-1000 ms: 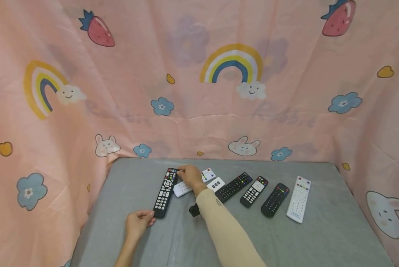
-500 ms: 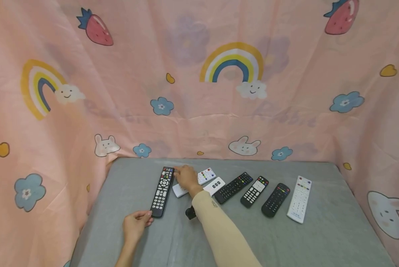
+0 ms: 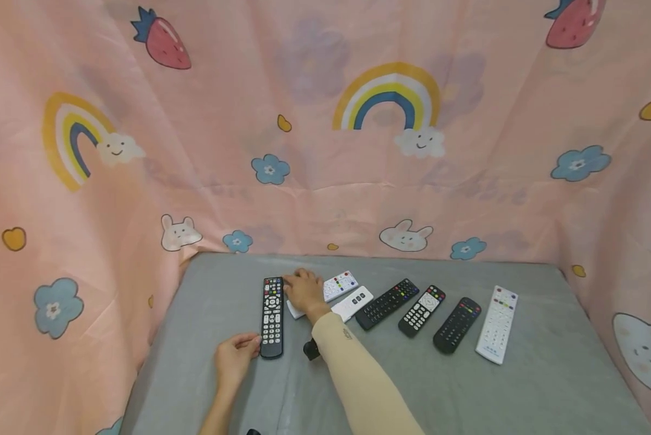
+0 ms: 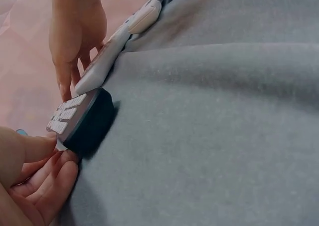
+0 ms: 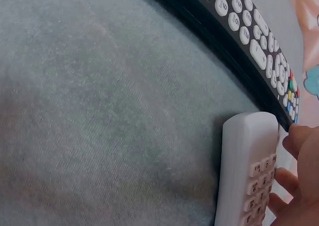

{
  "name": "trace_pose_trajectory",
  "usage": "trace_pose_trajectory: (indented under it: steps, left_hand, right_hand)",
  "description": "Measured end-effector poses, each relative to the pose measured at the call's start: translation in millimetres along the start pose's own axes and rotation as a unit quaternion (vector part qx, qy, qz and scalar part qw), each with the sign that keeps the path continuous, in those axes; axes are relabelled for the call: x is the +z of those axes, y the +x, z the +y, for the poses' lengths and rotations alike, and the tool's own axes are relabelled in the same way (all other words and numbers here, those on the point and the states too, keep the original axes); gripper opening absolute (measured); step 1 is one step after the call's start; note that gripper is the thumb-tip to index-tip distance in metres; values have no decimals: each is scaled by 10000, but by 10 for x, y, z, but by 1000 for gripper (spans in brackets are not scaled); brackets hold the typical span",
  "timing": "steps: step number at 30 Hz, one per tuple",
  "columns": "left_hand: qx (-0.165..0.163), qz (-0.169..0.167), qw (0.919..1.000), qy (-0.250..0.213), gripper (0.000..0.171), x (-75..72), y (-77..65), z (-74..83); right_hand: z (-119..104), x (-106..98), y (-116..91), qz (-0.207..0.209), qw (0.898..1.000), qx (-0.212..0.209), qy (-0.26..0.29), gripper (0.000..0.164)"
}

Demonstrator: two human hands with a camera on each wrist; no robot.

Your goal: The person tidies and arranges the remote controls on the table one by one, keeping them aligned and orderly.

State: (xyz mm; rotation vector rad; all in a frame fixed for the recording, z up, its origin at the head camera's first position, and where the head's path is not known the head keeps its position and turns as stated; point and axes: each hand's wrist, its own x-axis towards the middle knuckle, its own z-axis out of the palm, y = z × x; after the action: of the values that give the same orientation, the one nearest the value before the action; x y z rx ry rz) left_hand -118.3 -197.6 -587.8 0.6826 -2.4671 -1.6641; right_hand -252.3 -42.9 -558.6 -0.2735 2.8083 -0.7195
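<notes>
A long black remote control [image 3: 272, 320] with white keys lies nearly straight, far to near, at the left of the row. My left hand [image 3: 234, 362] pinches its near left edge between thumb and fingers; in the left wrist view the thumb [image 4: 40, 147] is at the key side and the fingertips are low by the cloth. The right hand [image 3: 306, 291] reaches across to the far right corner, one fingertip touching it, the other fingers extended. Under that hand lies a white remote [image 3: 340, 285], partly hidden by it; its keyed end shows in the right wrist view.
Right of the hands lie a small white remote [image 3: 352, 304], a black remote [image 3: 387, 304], a black one with white keys [image 3: 421, 311], another black one [image 3: 457, 326] and a long white one [image 3: 497, 325]. Grey cloth [image 3: 412, 393] covers the table; a pink printed curtain [image 3: 222, 121] surrounds it.
The black remote has turned from slanting to nearly straight, its near end moving right and its far end left. Both hands stay at its ends. The head view has shifted slightly.
</notes>
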Motion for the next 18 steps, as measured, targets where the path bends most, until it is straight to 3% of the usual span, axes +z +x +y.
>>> trace_pose_trajectory:
  steps: [5, 13, 18]
  left_hand:
    - [98, -16, 9999, 58, 19, -11, -25, -22]
    - [815, -574, 9924, 719, 36, -126, -112, -76]
    - [1236, -704, 9861, 855, 41, -121, -115, -123]
  right_hand:
    - [1, -11, -4, -56, 9999, -87, -57, 41]
    - [28, 59, 73, -195, 9992, -166, -300, 43]
    - [21, 12, 50, -193, 9992, -199, -296, 43]
